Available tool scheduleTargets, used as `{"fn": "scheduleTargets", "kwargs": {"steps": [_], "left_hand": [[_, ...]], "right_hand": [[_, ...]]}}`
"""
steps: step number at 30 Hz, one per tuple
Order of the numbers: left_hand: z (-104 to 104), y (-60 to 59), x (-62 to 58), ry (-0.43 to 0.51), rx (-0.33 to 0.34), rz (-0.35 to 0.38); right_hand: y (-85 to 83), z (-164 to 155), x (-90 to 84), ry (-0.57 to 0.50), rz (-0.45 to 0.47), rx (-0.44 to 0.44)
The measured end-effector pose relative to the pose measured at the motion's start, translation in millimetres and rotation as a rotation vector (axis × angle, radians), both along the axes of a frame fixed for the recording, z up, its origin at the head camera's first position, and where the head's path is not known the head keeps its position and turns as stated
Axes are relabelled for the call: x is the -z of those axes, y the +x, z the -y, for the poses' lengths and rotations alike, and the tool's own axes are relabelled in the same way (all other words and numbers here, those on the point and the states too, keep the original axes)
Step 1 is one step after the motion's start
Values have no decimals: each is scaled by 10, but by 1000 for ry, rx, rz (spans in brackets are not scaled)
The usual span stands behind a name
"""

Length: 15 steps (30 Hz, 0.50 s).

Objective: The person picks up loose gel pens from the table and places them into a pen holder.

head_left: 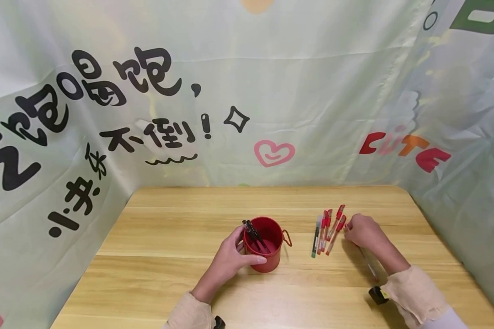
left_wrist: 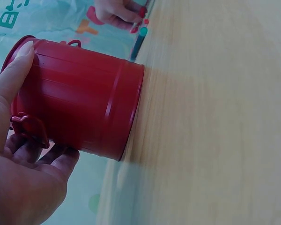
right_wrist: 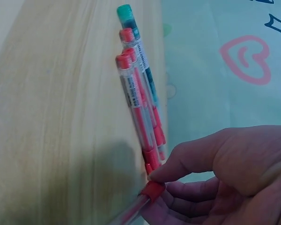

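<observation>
My left hand (head_left: 229,256) grips a small red metal bucket (head_left: 266,264), thumb on the near side and fingers round the left. Inside it several black pens (head_left: 253,234) lean against the left rim. In the left wrist view the bucket's base (left_wrist: 133,112) meets the tabletop and a wire handle loop (left_wrist: 32,127) hangs by the fingers. At the right, my right hand (head_left: 364,230) pinches a red gel pen (right_wrist: 153,191) by its red cap end, its clear barrel slanting toward the near edge. Just left of that hand lie several red pens (head_left: 336,235) beside a green pen (head_left: 315,240).
The wooden table (head_left: 156,246) runs back to a pale printed cloth (head_left: 313,100), which also hangs along both sides. A bent handle loop (head_left: 287,238) sticks out from the bucket's right side, facing the pens.
</observation>
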<state>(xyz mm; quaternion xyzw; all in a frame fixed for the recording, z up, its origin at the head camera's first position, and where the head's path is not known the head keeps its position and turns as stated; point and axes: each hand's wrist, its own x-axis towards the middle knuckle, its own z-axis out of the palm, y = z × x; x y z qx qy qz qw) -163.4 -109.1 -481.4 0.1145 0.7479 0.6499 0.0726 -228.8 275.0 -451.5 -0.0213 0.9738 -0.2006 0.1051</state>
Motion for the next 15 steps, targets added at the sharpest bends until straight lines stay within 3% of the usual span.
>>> {"fn": "scheduleTargets", "kwargs": {"steps": [11, 15], "left_hand": [[-5, 7, -4, 5, -1, -3], [-4, 8, -2, 1, -1, -7]], "right_hand": [[104, 134, -234, -6, -40, 2], [160, 212, -322, -14, -105, -24]]}}
